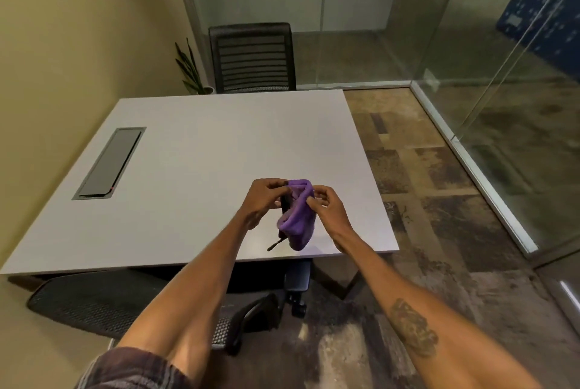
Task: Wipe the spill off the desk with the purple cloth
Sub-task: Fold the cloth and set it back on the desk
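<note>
The purple cloth point(298, 219) hangs bunched above the near right part of the white desk point(194, 150). My left hand point(263, 200) pinches its top left corner and also holds a thin dark object whose end pokes out below the cloth. My right hand point(326, 206) pinches the cloth's upper right edge. Both hands are held above the desk, not touching it. I cannot make out any spill on the desk's surface.
A dark cable hatch point(110, 162) is set into the desk's left side. A black mesh chair point(252, 57) stands at the far edge, another chair point(103, 304) below the near edge. A plant point(191, 71) sits by the yellow wall. Glass walls point(470, 74) lie right.
</note>
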The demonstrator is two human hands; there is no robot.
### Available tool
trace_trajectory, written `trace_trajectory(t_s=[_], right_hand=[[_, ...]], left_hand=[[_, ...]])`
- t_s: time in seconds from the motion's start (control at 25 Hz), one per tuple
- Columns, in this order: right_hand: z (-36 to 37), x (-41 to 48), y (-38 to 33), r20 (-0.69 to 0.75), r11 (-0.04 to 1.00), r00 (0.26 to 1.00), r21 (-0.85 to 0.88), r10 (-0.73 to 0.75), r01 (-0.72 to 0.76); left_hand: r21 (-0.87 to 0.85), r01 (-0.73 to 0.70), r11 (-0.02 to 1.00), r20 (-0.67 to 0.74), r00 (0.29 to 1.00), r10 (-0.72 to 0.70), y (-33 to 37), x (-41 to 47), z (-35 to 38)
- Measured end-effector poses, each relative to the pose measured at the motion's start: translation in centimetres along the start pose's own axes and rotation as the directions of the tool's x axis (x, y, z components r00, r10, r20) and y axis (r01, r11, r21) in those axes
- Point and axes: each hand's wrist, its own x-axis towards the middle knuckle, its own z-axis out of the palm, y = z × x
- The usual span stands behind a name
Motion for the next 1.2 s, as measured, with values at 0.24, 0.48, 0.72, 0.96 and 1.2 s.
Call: trace_trajectory(t_s=[0.24,0.48,0.72,0.96,1.2], right_hand=[[-1.0,-0.2,-0.8,-0.114,0.997,0.991,-0.007,0.076,-0.077],[-4.1,-1.1,-1.0,0.05,0.998,0.999,-0.055,-0.011,0.014],[-5.9,-0.7,-1.1,-0.081,0.921,0.993,-0.387,-0.084,0.046],[-6.4,0.6,-2.9,-0.026,0.954,0.999,-0.299,-0.03,0.021],[-8.0,2.3,-4.8,0.047,0.918,0.997,-0.39,-0.059,0.072]], left_hand=[[-0.032,-0.046,0.998,-0.107,0.993,0.042,3.1,1.2,0.0],[-0.039,-0.083,0.996,-0.082,0.993,0.08,4.7,1.9,-0.4],[-0.039,-0.107,0.994,-0.029,0.994,0.106,5.7,2.4,-0.7],[-0.05,-0.118,0.992,-0.03,0.993,0.117,6.1,2.7,-0.6],[0.087,-0.121,0.989,-0.099,0.987,0.129,7.5,2.7,-1.5]])
